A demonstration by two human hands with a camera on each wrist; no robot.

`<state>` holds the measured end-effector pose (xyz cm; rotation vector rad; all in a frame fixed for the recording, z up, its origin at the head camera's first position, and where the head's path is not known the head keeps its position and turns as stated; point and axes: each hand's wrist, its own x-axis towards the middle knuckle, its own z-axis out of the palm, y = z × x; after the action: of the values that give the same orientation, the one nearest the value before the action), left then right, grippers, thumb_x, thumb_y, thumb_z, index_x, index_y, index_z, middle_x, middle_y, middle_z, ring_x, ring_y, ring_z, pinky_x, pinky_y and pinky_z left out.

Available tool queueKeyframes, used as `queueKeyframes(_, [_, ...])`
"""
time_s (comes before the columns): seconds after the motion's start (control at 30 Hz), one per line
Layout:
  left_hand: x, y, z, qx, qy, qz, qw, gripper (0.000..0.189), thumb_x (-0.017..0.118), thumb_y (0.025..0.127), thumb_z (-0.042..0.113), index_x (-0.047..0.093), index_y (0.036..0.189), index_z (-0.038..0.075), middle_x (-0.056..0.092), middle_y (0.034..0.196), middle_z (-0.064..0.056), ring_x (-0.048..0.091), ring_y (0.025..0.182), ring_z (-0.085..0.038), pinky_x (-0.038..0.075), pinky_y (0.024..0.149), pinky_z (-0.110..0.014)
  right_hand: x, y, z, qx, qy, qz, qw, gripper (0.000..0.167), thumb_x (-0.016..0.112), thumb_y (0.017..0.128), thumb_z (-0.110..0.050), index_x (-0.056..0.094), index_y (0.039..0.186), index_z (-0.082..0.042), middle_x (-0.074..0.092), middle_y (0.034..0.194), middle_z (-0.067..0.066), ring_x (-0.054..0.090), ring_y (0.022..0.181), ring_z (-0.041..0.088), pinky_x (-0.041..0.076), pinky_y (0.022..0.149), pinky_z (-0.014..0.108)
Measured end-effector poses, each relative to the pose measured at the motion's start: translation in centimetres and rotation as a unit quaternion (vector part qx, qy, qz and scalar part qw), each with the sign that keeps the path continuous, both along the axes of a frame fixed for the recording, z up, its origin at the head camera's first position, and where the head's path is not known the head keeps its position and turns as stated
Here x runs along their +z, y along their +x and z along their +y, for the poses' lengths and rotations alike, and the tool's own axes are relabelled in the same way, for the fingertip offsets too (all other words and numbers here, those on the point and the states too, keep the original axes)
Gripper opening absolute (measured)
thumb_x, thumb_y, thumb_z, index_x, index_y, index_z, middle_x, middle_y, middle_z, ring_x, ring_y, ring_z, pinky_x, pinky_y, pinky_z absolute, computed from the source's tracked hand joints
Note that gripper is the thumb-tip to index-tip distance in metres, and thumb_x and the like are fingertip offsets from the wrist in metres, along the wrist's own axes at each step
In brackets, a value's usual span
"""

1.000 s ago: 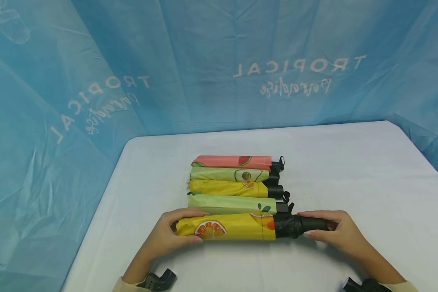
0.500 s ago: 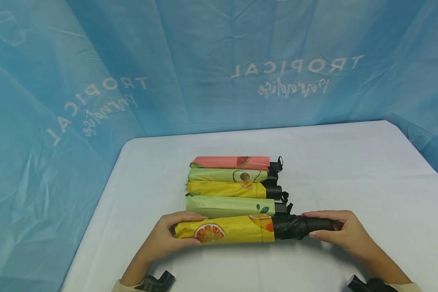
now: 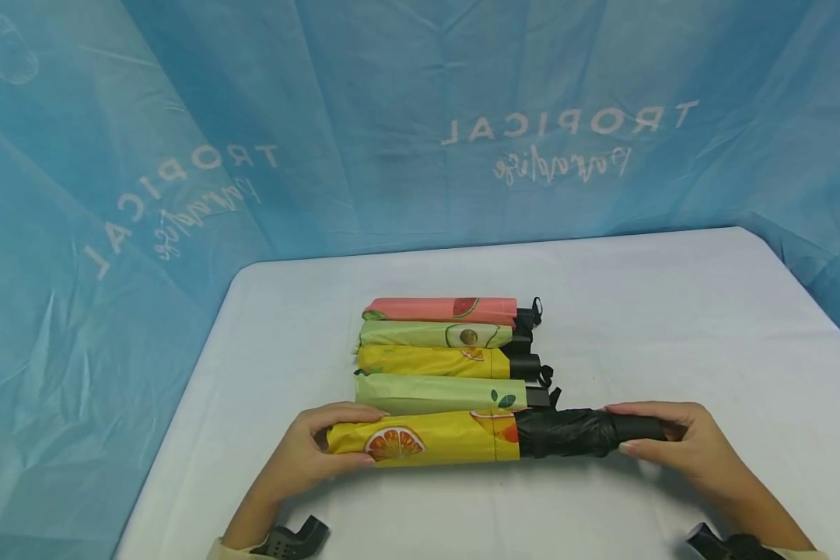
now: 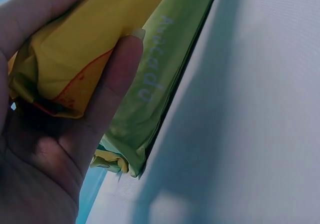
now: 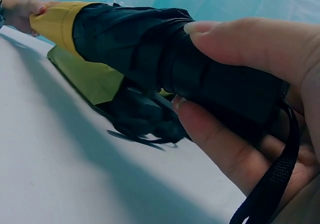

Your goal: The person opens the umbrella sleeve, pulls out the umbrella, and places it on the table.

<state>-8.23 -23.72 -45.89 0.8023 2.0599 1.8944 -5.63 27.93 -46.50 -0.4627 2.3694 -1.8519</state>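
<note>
My left hand (image 3: 306, 453) grips the closed end of a yellow sleeve (image 3: 448, 443) printed with orange slices. Out of its right end comes a folded umbrella (image 3: 567, 432) with crinkled black fabric. My right hand (image 3: 700, 445) holds the black handle (image 5: 225, 84) between thumb and fingers. From the handle's end a black wrist strap (image 5: 280, 169) hangs across the palm in the right wrist view. Just behind lies a light green sleeved umbrella (image 3: 434, 395); the left wrist view shows "Avocado" lettered on a green sleeve (image 4: 150, 79). The umbrella's inner part is hidden in the sleeve.
Farther back, side by side, lie another yellow umbrella (image 3: 420, 362), a green avocado-print one (image 3: 406, 334) and a pink watermelon one (image 3: 420, 309), handles to the right. A white table (image 3: 672, 311) carries them, with blue printed cloth (image 3: 392, 155) behind and at the left.
My right hand has moved right with the handle, and more black fabric shows outside the yellow sleeve. My left hand, still gripping the sleeve, has shifted slightly left.
</note>
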Motion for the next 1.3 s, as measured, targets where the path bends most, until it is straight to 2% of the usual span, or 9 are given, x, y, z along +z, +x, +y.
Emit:
queueKeyframes(0.07, [0.0, 0.0, 0.0, -0.001, -0.001, -0.001, 1.0000, 0.052, 0.082, 0.081, -0.009, 0.067, 0.131, 0.000, 0.064, 0.133, -0.017, 0.066, 0.115, -0.026, 0.061, 0.081, -0.044, 0.0, 0.1, 0.3, -0.010, 0.009, 0.002, 0.9999, 0.039, 0.075, 0.085, 0.012, 0.069, 0.124, 0.007, 0.073, 0.124, 0.004, 0.067, 0.113, 0.008, 0.059, 0.075, 0.024])
queueKeyframes(0.17, [0.0, 0.0, -0.2, -0.003, 0.000, 0.005, 1.0000, 0.052, 0.081, 0.081, -0.009, 0.067, 0.130, 0.000, 0.064, 0.133, -0.018, 0.065, 0.116, -0.026, 0.061, 0.081, -0.043, -0.1, 0.4, 0.9, -0.020, 0.018, 0.000, 0.9996, 0.039, 0.074, 0.087, 0.011, 0.069, 0.125, 0.006, 0.073, 0.124, 0.003, 0.066, 0.112, 0.007, 0.056, 0.069, 0.023])
queueKeyframes(0.3, [0.1, -0.1, -0.4, -0.007, 0.011, 0.006, 0.9999, 0.052, 0.080, 0.082, -0.011, 0.065, 0.131, -0.003, 0.063, 0.132, -0.020, 0.066, 0.114, -0.027, 0.061, 0.080, -0.043, 0.0, 0.8, 1.9, -0.027, -0.005, -0.023, 0.9994, 0.040, 0.071, 0.088, 0.013, 0.068, 0.127, 0.008, 0.072, 0.125, 0.003, 0.067, 0.109, 0.006, 0.056, 0.067, 0.024])
queueKeyframes(0.57, [0.2, 0.0, -0.7, 0.004, 0.013, -0.003, 0.9999, 0.052, 0.080, 0.081, -0.011, 0.065, 0.131, -0.004, 0.064, 0.132, -0.020, 0.067, 0.112, -0.027, 0.061, 0.080, -0.043, -0.2, 0.8, 2.9, -0.024, -0.054, -0.025, 0.9980, 0.039, 0.066, 0.085, 0.022, 0.065, 0.124, 0.015, 0.073, 0.123, 0.003, 0.068, 0.112, 0.012, 0.060, 0.081, 0.027])
queueKeyframes(0.77, [0.5, 0.0, -1.1, 0.006, 0.015, 0.005, 0.9999, 0.052, 0.078, 0.082, -0.013, 0.064, 0.131, -0.005, 0.063, 0.133, -0.020, 0.067, 0.113, -0.027, 0.062, 0.080, -0.043, -0.1, 1.0, 3.5, -0.030, -0.075, -0.039, 0.9960, 0.041, 0.063, 0.086, 0.025, 0.063, 0.125, 0.016, 0.073, 0.123, 0.005, 0.069, 0.111, 0.014, 0.060, 0.081, 0.030])
queueKeyframes(1.03, [0.5, -0.2, -1.3, -0.019, 0.048, 0.021, 0.9985, 0.054, 0.073, 0.083, -0.019, 0.058, 0.133, -0.011, 0.059, 0.135, -0.025, 0.066, 0.116, -0.028, 0.061, 0.082, -0.041, -0.6, 1.7, 5.0, -0.027, -0.088, -0.036, 0.9951, 0.042, 0.060, 0.087, 0.026, 0.060, 0.128, 0.018, 0.071, 0.127, 0.005, 0.066, 0.117, 0.012, 0.058, 0.089, 0.031])
queueKeyframes(1.13, [0.5, -0.3, -1.3, -0.022, 0.055, 0.019, 0.9980, 0.053, 0.072, 0.083, -0.020, 0.058, 0.133, -0.012, 0.059, 0.135, -0.025, 0.066, 0.116, -0.029, 0.061, 0.082, -0.042, -0.7, 1.8, 5.3, -0.024, -0.081, -0.019, 0.9962, 0.042, 0.060, 0.086, 0.027, 0.059, 0.127, 0.019, 0.071, 0.127, 0.005, 0.065, 0.119, 0.011, 0.057, 0.089, 0.028])
queueKeyframes(1.23, [0.6, -0.3, -1.5, -0.011, 0.055, 0.003, 0.9984, 0.051, 0.073, 0.084, -0.019, 0.059, 0.132, -0.011, 0.061, 0.135, -0.022, 0.066, 0.116, -0.028, 0.061, 0.083, -0.043, -0.7, 1.9, 5.4, -0.028, -0.059, -0.001, 0.9979, 0.042, 0.062, 0.085, 0.027, 0.059, 0.126, 0.019, 0.071, 0.126, 0.004, 0.064, 0.119, 0.008, 0.057, 0.077, 0.021])
queueKeyframes(1.3, [0.6, -0.2, -1.6, -0.005, 0.052, -0.002, 0.9986, 0.050, 0.073, 0.084, -0.018, 0.059, 0.132, -0.011, 0.061, 0.135, -0.021, 0.066, 0.116, -0.028, 0.060, 0.083, -0.043, -0.8, 2.0, 5.5, -0.035, -0.065, -0.011, 0.9972, 0.042, 0.061, 0.086, 0.026, 0.059, 0.127, 0.019, 0.071, 0.126, 0.005, 0.065, 0.117, 0.009, 0.058, 0.077, 0.023])
